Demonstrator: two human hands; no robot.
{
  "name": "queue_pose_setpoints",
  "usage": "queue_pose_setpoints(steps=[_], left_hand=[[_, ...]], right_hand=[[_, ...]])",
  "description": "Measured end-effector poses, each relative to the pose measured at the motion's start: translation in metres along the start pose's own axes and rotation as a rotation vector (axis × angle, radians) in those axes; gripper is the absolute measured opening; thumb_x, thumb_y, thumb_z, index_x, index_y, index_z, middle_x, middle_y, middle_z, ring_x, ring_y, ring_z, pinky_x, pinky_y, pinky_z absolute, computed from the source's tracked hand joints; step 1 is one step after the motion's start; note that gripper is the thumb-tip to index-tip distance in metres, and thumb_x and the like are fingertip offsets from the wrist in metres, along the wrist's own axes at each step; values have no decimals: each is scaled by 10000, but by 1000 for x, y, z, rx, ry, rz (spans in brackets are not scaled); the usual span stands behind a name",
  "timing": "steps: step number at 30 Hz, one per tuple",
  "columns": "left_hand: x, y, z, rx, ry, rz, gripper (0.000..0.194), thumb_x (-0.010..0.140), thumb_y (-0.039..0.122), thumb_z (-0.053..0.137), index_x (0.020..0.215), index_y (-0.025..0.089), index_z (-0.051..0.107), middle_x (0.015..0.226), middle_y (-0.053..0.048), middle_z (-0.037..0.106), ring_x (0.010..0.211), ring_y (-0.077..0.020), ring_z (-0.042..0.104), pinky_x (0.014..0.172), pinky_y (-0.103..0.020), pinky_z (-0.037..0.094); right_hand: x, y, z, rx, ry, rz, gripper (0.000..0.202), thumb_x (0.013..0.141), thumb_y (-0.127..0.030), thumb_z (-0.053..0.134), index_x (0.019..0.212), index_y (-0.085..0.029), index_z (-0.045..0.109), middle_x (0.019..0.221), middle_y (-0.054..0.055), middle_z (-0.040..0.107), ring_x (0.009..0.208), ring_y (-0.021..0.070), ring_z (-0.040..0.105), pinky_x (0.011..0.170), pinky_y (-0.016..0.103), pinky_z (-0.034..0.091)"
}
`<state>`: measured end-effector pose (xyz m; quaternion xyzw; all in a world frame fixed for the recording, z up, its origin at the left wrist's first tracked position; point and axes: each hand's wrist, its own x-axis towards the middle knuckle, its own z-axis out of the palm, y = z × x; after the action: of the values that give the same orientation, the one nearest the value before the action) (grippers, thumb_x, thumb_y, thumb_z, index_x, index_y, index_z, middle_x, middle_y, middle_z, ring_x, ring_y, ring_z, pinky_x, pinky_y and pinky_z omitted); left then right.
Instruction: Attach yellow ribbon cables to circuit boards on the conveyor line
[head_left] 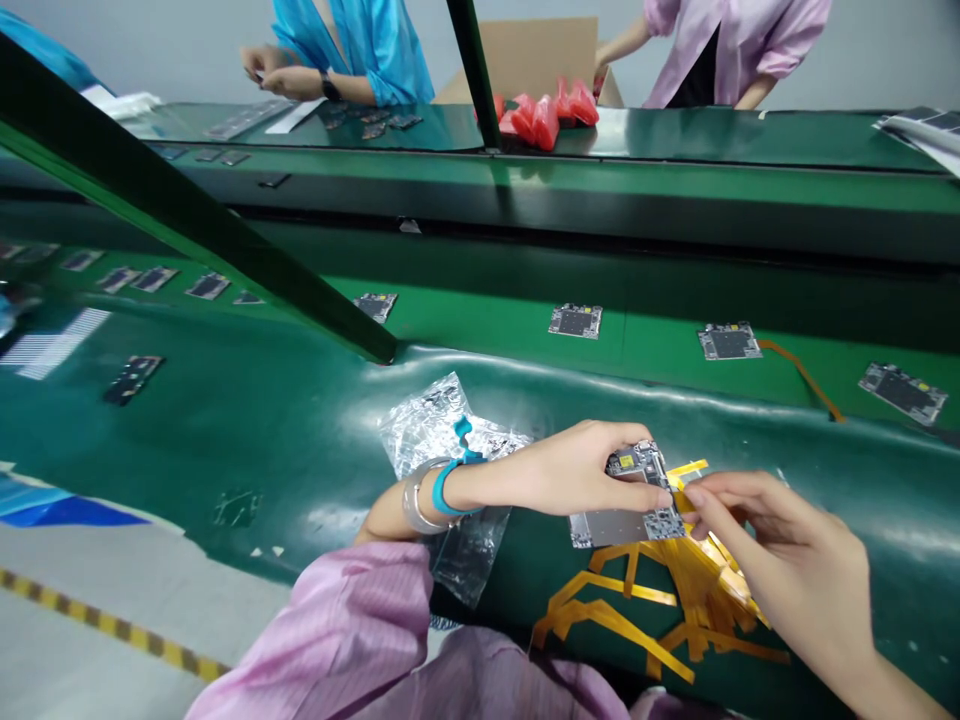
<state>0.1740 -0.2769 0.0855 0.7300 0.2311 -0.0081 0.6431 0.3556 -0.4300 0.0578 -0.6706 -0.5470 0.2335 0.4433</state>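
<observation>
My left hand grips a small circuit board by its upper edge, above the green mat. My right hand pinches a strip of yellow tape at the board's right edge. Under the board lies a pile of peeled yellow tape strips. A blue wrist strap and a silver bangle sit on my left wrist, which rests over a crinkled silver antistatic bag.
Several circuit boards ride on the green conveyor belt beyond. A dark green frame bar crosses diagonally at left. Two people work at the far side, next to red bags and a cardboard box.
</observation>
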Motion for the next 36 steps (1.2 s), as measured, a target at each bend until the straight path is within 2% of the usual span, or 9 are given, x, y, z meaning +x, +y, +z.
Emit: queue_pose_setpoints(steps=[8,13,15,19,22,25,27,32,36], left_hand=[[6,-2,5,3,92,-36,369,823,416,709,696,193,443,643,66,387,599,-87,342,526,-260,226],[11,-10,2,32,79,41,427,877,488,694,708,191,437,666,59,360,622,-93,326,556,-271,230],[11,-10,0,88,100,65,443,958,528,594,718,192,432,666,55,361,627,-100,336,577,-276,260],[11,-8,-5,236,237,11,458,1054,556,388,785,200,489,716,28,547,663,-129,487,659,-300,355],[9,-7,-15,368,449,-6,369,1050,550,425,1051,207,560,986,-39,707,891,-208,645,804,-344,449],[5,-6,-30,512,752,51,325,1044,480,496,1209,203,541,1276,-94,673,1203,-270,610,1015,-400,441],[0,-5,-38,541,870,89,278,1044,440,516,1201,214,553,1307,-80,664,1246,-261,593,1065,-396,426],[-9,-3,-46,545,967,186,257,1046,392,533,1225,210,555,1311,-78,664,1263,-234,585,1091,-369,422],[-9,-8,-48,597,970,191,263,1043,388,542,1229,204,560,1309,-81,664,1257,-237,590,1099,-382,429]], right_hand=[[-3,0,9,41,20,30,62,924,-323,752,899,-267,748,761,-8,792,613,169,743,615,242,620],[5,8,4,131,-35,186,371,1047,-503,509,1003,-266,791,954,44,822,835,207,786,744,275,628],[12,12,3,201,-129,252,459,1053,-561,444,1072,-265,793,1038,56,818,936,226,780,826,307,620],[31,15,9,190,-373,310,324,911,-529,701,999,-232,798,968,51,816,882,239,763,777,316,601],[53,18,24,189,-389,286,315,862,-503,743,898,-192,784,835,53,801,750,230,737,671,317,577],[85,22,48,209,-352,238,345,845,-512,757,853,-167,768,807,63,786,738,232,724,679,338,578],[112,23,68,211,-325,206,353,865,-502,756,883,-150,760,822,68,772,777,236,720,729,363,588],[180,24,117,226,-294,111,328,1046,-414,587,1168,-131,699,1142,62,713,1014,245,717,875,420,592],[201,41,129,155,-161,93,367,1014,-367,652,1326,-174,628,1328,101,648,1115,265,680,925,472,583]])
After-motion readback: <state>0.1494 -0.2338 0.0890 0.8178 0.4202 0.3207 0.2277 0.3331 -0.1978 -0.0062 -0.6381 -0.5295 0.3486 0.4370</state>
